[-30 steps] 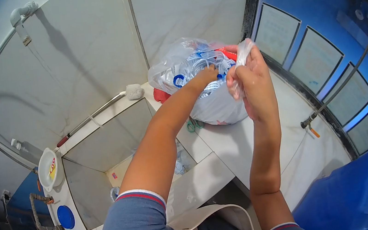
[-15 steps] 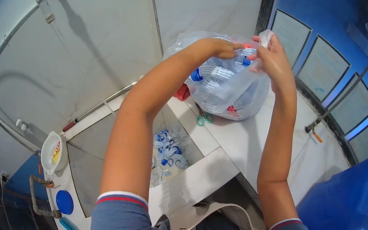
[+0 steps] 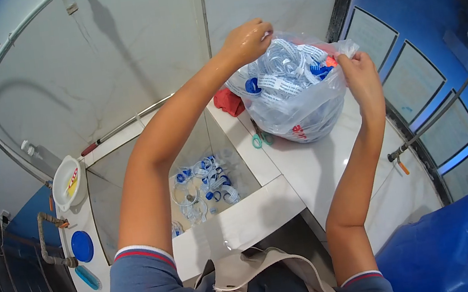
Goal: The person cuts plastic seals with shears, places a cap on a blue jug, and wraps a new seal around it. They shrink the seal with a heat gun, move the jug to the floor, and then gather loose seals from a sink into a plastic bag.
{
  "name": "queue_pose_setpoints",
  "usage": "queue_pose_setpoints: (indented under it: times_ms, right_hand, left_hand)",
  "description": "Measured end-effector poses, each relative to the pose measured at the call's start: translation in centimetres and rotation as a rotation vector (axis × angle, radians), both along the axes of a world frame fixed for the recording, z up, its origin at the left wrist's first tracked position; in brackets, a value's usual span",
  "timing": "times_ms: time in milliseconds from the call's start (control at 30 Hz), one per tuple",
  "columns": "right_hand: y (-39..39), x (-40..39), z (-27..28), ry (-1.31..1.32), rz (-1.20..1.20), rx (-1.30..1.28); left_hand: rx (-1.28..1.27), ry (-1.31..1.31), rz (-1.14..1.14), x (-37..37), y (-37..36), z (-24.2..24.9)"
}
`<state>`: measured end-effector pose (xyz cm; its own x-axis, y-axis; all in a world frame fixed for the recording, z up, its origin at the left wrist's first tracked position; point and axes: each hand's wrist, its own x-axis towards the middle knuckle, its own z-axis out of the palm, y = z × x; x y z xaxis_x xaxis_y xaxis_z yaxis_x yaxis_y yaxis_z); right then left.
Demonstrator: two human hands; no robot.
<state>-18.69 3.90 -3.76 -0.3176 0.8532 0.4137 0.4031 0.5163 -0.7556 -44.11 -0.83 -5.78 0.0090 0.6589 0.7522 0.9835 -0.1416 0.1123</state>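
A clear plastic bag (image 3: pixel 312 113) with red print stands on the white counter, its mouth wide. Inside lie labelled plastic strips (image 3: pixel 286 68), blue pieces and an orange-red piece. My left hand (image 3: pixel 248 40) looks wet and is closed on the bag's far left rim; the fingertips are partly hidden. At the right rim, my right hand (image 3: pixel 360 73) pinches the bunched plastic between thumb and fingers. In the sink below lie more labelled plastic rings (image 3: pixel 212 178) with blue pieces, apart from both hands.
Green-handled scissors (image 3: pixel 263 140) and a red cloth (image 3: pixel 229 103) lie beside the bag. A white basin (image 3: pixel 68 182), a blue lid (image 3: pixel 82 246) and a teal brush (image 3: pixel 87 278) sit left of the sink (image 3: pixel 243 213). A blue container (image 3: pixel 436 243) stands at lower right.
My left hand has moved up and left, from over the bag's mouth to its far left rim. The mouth is wider and shows more contents. My right hand has shifted slightly right and down.
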Motion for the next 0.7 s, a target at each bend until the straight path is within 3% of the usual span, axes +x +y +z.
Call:
queue_pose_setpoints:
  times_ms: [200,267,300,367,500,700]
  right_hand:
    - [-6.3,-0.1,0.8,-0.021,-0.238,0.091]
    - [-8.0,-0.8,0.0,0.263,-0.385,0.593]
    - [-9.5,-1.5,-0.4,0.256,-0.348,0.588]
    - [-13.8,-3.9,-0.6,0.407,0.027,0.423]
    - [-17.8,-11.7,-6.3,0.009,0.639,0.183]
    - [-18.6,-22.8,-27.1,-0.750,1.181,0.081]
  left_hand:
    - [0.082,-0.345,0.035,-1.2,-8.1,-4.5]
    - [0.065,-0.416,0.079,-2.0,-11.8,-7.1]
    - [-0.012,-0.500,0.107,-2.3,-14.0,-8.5]
    - [-0.075,-0.608,0.176,-2.7,-19.2,-11.6]
    - [-0.180,-0.761,0.422,-3.7,-31.5,-17.5]
    - [-0.106,-0.827,0.881,-0.8,-51.5,-23.6]
